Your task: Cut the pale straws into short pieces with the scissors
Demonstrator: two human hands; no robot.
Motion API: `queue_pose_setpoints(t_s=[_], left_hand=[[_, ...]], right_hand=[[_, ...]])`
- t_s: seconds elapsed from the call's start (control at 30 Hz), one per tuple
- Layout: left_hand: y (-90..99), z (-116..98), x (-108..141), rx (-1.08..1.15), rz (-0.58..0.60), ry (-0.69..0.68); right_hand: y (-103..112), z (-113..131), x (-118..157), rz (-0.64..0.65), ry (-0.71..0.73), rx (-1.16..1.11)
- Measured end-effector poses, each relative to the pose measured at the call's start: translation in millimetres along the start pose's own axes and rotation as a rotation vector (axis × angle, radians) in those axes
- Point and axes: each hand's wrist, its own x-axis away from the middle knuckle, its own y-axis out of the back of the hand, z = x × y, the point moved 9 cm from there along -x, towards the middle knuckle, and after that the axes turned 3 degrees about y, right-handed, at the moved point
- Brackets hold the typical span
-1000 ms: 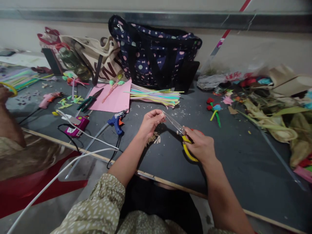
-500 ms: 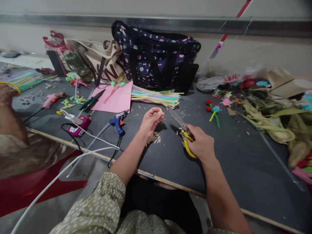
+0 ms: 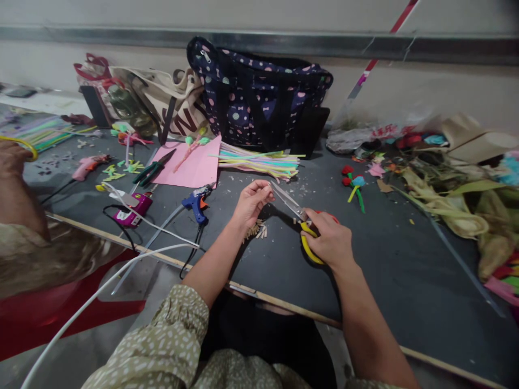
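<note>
My right hand (image 3: pixel 330 237) is closed round the handles of a pair of scissors (image 3: pixel 288 202), one handle yellow and the other partly showing red. The long metal blades point up and left, their tips at the fingertips of my left hand (image 3: pixel 253 204). Thumb and fingers of that hand are pinched together on a small pale piece, mostly hidden and too small to make out. Below the left hand lies a pile of short beige cut pieces (image 3: pixel 256 231). A few similar bits rest under the scissors.
Left of my hands lies a blue glue gun (image 3: pixel 196 204) with its cord. Behind are a pipe-cleaner bundle (image 3: pixel 259 161), pink paper (image 3: pixel 194 170) and a dotted bag (image 3: pixel 259 97). To the right are a small flower (image 3: pixel 357 189) and dried husks (image 3: pixel 454 205). A co-worker's hand (image 3: pixel 14 156) shows far left.
The scissors in my right hand have moved slightly left, bringing the blade tips to my left fingertips. My left hand has hardly moved.
</note>
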Motion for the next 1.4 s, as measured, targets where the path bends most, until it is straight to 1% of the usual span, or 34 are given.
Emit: queue_pose_setpoints(t_s=[0.37,0.47,0.63,0.83,1.07,1.2,1.4], left_hand=[[0.3,1.9,-1.7,-0.031,0.018,-0.001],[1.4,3.6,-2.2,-0.026,0.013,0.017],[4.3,7.4,-1.8,0.037,-0.014,0.068],[7.3,13.1,-2.2,0.129,-0.028,0.104],[7.8,20.1,-0.5,0.205,-0.089,0.160],[5.4,22.0,-0.2,0.220,-0.066,0.153],[5.4,24.7,1.2,0.221,-0.064,0.157]], right_hand=[[0.1,-0.9,0.6,0.005,-0.002,0.039],[-0.4,-0.2,0.6,0.009,0.003,0.039],[1.7,2.6,0.5,-0.019,0.020,0.044],[5.4,8.4,-1.5,-0.056,0.034,0.119],[1.4,13.6,-2.1,-0.028,0.034,0.151],[-3.7,12.1,-0.8,-0.009,0.019,0.151],[-4.7,11.8,-1.2,-0.007,0.018,0.158]])
